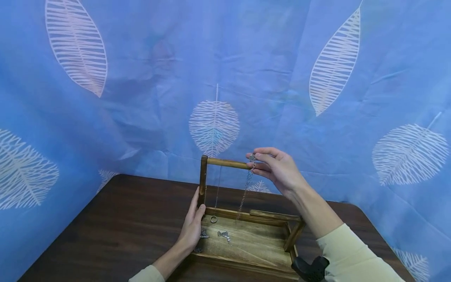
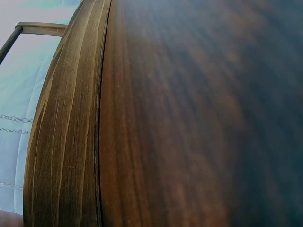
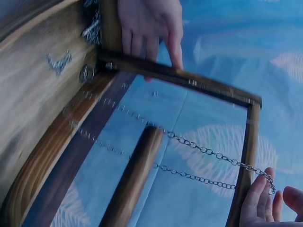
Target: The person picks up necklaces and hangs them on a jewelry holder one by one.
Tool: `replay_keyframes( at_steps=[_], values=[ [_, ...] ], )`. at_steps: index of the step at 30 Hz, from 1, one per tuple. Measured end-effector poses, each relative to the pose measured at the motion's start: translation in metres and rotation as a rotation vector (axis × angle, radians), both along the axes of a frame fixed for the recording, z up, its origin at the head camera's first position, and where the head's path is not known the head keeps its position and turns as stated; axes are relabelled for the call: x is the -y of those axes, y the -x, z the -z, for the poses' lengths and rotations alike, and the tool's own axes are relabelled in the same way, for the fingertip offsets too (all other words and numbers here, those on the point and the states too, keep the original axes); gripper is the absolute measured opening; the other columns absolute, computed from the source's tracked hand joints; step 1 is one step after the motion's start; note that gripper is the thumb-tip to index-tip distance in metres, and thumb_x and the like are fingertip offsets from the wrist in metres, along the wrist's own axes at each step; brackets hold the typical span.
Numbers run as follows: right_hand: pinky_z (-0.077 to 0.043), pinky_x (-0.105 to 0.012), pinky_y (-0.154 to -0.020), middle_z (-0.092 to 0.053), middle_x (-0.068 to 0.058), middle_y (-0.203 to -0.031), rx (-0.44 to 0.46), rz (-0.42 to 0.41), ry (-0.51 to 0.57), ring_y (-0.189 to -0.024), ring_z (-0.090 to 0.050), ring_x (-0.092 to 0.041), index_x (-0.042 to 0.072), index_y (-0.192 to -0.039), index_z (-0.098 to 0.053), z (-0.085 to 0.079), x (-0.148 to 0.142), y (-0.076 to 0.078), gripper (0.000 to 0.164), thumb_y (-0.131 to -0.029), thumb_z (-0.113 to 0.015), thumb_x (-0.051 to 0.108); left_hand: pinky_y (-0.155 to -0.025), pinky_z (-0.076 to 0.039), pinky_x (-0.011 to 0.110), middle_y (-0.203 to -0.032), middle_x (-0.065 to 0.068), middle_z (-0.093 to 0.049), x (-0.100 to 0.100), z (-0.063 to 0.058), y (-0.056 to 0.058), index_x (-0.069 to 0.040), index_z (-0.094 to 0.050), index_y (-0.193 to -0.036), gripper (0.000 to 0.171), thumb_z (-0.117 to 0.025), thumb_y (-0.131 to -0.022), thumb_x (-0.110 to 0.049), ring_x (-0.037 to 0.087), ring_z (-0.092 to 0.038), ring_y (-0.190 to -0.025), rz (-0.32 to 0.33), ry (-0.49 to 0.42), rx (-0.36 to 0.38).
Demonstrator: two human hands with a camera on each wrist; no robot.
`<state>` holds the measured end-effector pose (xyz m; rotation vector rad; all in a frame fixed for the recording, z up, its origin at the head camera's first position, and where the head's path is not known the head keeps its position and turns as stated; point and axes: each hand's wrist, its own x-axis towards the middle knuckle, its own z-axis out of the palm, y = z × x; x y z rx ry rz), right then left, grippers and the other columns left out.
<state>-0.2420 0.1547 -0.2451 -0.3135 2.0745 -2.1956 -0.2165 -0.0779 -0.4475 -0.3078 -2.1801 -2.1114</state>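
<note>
A wooden jewelry stand [image 1: 246, 254] with a tray base stands on the dark table. My left hand [image 1: 190, 227] grips its left end beside the upright post [image 1: 203, 180], thumb on the near side. My right hand [image 1: 278, 168] is raised at the top bar [image 1: 227, 163], pinching a silver chain necklace [image 1: 245, 192] that dangles toward the tray. In the right wrist view, two strands of the chain [image 3: 203, 150] run to the right fingertips [image 3: 258, 189]. A thinner chain [image 1: 218, 188] hangs from the bar. The left wrist view shows mostly the stand's wooden side [image 2: 61, 123].
In the tray lie a ring [image 1: 213, 219], a small silver chain piece [image 1: 224, 235] and more jewelry [image 1: 203, 234] near the left hand. A shorter wooden bar [image 1: 275, 215] crosses the right side. A black object [image 1: 310, 270] is below the right forearm. A blue leaf-patterned curtain [image 1: 158, 98] hangs behind.
</note>
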Motion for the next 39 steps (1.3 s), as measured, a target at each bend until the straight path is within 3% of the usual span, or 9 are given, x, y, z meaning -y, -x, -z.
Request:
replay_keyframes(
  at_steps=[8, 18, 27, 39],
  values=[
    [-0.052, -0.039, -0.097, -0.064, -0.018, -0.129, -0.02, -0.056, 0.007, -0.107, -0.068, -0.026, -0.005, -0.131, -0.056, 0.008, 0.03, -0.002, 0.029, -0.104, -0.056, 0.008, -0.115, -0.006, 0.068, -0.168, 0.001, 0.003, 0.0, 0.001, -0.001, -0.031, -0.004, -0.163, 0.056, -0.029, -0.113, -0.031, 0.033, 0.003, -0.152, -0.006, 0.001, -0.006],
    [-0.048, -0.042, -0.103, -0.063, -0.019, -0.13, -0.047, -0.138, 0.0, -0.114, -0.065, -0.028, -0.007, -0.126, -0.06, 0.021, 0.039, -0.006, 0.027, -0.103, -0.058, 0.007, -0.114, -0.005, 0.069, -0.168, 0.001, 0.002, -0.001, 0.003, -0.002, -0.032, -0.004, -0.163, 0.056, -0.03, -0.113, -0.031, 0.034, 0.003, -0.152, 0.003, -0.016, -0.003],
    [-0.046, -0.048, -0.105, -0.06, -0.021, -0.132, -0.086, -0.156, -0.057, -0.118, -0.063, -0.03, -0.009, -0.125, -0.061, 0.033, 0.038, -0.01, 0.029, -0.104, -0.057, 0.01, -0.116, -0.004, 0.066, -0.168, 0.0, 0.001, -0.001, 0.002, 0.0, -0.032, -0.004, -0.163, 0.056, -0.03, -0.113, -0.03, 0.031, 0.003, -0.152, 0.002, -0.012, -0.025],
    [-0.05, -0.04, -0.1, -0.062, -0.017, -0.13, -0.036, -0.13, -0.124, -0.123, -0.059, -0.032, -0.004, -0.125, -0.064, 0.057, 0.037, -0.008, 0.028, -0.103, -0.06, 0.013, -0.115, -0.004, 0.067, -0.168, 0.002, 0.001, -0.001, 0.001, 0.001, -0.029, -0.004, -0.163, 0.056, -0.03, -0.113, -0.028, 0.032, 0.003, -0.152, 0.0, -0.017, -0.02]
  ],
)
